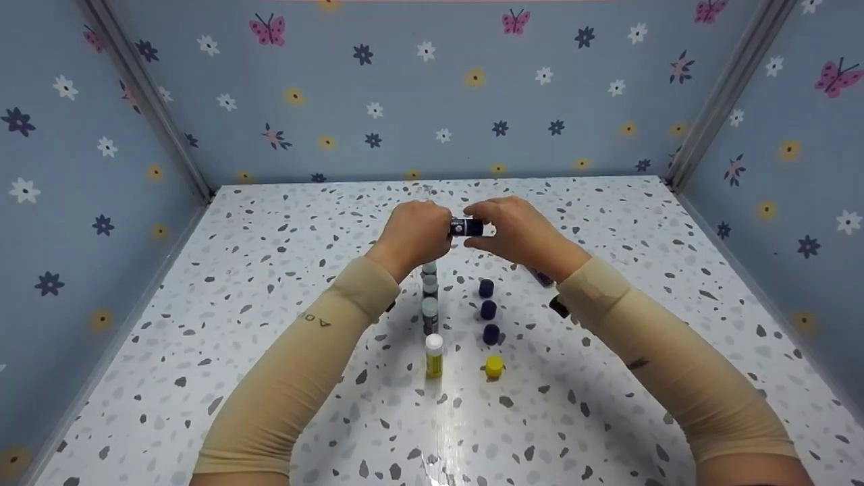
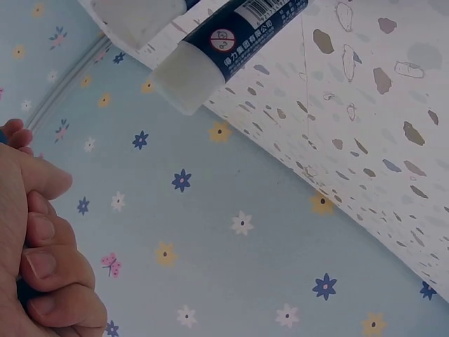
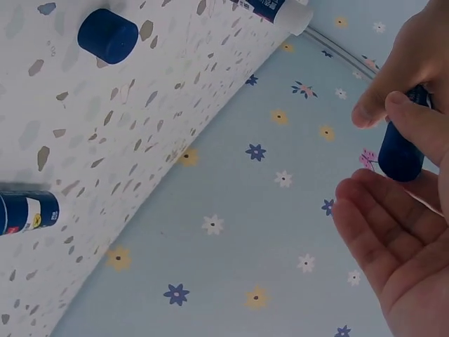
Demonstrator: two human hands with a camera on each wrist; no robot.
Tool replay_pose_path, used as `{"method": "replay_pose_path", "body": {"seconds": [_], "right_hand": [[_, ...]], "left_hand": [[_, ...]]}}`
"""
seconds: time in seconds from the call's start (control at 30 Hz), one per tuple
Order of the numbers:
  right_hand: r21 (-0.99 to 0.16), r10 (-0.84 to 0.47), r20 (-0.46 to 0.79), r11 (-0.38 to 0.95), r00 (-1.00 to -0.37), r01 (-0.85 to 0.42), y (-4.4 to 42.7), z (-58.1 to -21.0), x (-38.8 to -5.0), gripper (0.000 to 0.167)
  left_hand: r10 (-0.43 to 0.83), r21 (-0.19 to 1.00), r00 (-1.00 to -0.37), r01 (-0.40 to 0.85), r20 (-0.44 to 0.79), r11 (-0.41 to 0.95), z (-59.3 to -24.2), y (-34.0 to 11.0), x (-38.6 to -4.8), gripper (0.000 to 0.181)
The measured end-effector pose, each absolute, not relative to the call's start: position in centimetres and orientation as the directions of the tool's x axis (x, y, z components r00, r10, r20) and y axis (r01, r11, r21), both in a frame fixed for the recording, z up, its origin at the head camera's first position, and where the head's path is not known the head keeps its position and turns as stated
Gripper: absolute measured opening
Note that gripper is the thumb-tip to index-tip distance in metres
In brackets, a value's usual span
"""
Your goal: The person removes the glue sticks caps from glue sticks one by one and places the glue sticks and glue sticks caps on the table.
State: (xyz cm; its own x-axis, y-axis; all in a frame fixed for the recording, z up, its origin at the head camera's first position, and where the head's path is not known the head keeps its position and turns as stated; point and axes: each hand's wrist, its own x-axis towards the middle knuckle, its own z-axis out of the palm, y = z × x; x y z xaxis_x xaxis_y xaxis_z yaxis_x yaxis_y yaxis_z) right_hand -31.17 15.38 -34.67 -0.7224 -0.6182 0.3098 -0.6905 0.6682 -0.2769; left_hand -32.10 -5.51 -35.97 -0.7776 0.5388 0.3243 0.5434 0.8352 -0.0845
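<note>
My left hand [image 1: 415, 233] grips a dark blue glue stick [image 1: 458, 227] held sideways above the table, its capped end pointing right. Around that dark cap [image 1: 474, 227] my right hand [image 1: 520, 229] is spread, thumb and fingers apart on either side. In the right wrist view, the thumb overlaps the cap [image 3: 401, 158] while the other fingers lie extended; whether the thumb presses on it I cannot tell. Curled fingers [image 2: 56, 274] of the left hand show in the left wrist view, where the stick is mostly hidden.
Uncapped glue sticks stand in a column, a yellow one [image 1: 434, 358] nearest, dark ones [image 1: 430, 317] behind. To their right is a row of caps: a yellow cap [image 1: 494, 366] and several dark caps [image 1: 491, 334]. Another dark stick [image 3: 28, 212] lies near the right forearm. Patterned walls enclose the speckled table [image 1: 270, 283].
</note>
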Motion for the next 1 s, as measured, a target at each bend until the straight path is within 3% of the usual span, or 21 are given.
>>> {"method": "replay_pose_path", "body": {"seconds": [0.27,0.67,1.0], "right_hand": [[-0.391,-0.639,0.305,0.592,-0.706,-0.705,15.9,-35.9,-31.7,0.035],[-0.348,-0.654,0.343,0.579,-0.675,-0.738,15.9,-35.7,-31.5,0.033],[-0.305,-0.675,0.389,0.548,-0.627,-0.779,16.1,-36.0,-31.4,0.033]], "left_hand": [[0.544,-0.094,-0.786,0.542,0.293,0.835,-36.3,-5.6,-32.1,0.016],[0.53,-0.086,-0.805,0.528,0.268,0.845,-35.9,-5.8,-32.0,0.014],[0.516,-0.001,-0.827,0.53,0.224,0.848,-35.8,-5.9,-31.9,0.015]]}}
